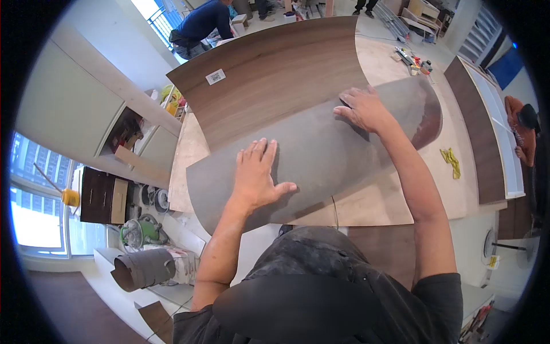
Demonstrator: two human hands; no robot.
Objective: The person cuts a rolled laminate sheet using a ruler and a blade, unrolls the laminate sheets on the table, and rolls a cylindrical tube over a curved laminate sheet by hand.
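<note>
A wood-grain laminate sheet (281, 74) lies across the worktable, its near part folded over so that the grey back (326, 155) faces up. A small white label with a printed code (216, 77) sits on the brown face. My left hand (256, 175) rests on the grey back toward its left side, thumb held out and fingers stretched forward. Farther up and to the right, my right hand (362, 109) presses near the edge of the folded part, its fingers spread. Neither hand grips anything. A glossy reddish patch (431, 117) shows at the curled right end.
The pale plywood tabletop (378, 206) holds a crumpled yellow-green strip (451, 163) and several tools (413, 62). A shallow panel box (478, 132) stands at the right, near a person in orange (520, 129). Another person (203, 26) bends at the back. A rolled sheet (143, 269) lies lower left.
</note>
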